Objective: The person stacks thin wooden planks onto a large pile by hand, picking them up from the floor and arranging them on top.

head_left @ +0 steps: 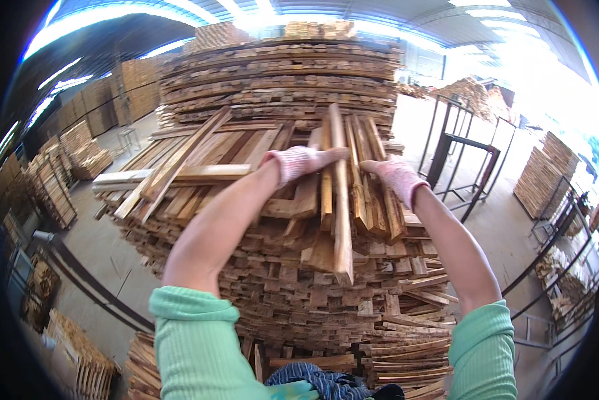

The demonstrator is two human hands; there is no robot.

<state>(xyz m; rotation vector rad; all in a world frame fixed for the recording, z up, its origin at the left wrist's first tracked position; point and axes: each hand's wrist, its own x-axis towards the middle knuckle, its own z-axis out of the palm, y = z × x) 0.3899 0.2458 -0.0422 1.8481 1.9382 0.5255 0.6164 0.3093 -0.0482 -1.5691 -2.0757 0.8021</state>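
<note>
Board [341, 220]: long, narrow, lt brown w/ uneven edges, runs front-to-back atop wood stack [273, 287], near end sticking out over stack's near edge. Sits btwn hands: L hand [306, 161] touches its L side, R hand [394, 176] just R of it at other strips [358, 190]; can't tell if either's gripping.

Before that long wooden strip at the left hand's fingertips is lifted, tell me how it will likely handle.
The long wooden strip will probably stay stiff: it runs nearly straight, with no visible sag. It is likely light for its length, being narrow. It might tip, since its near end sticks out past the neighboring strips.
</note>
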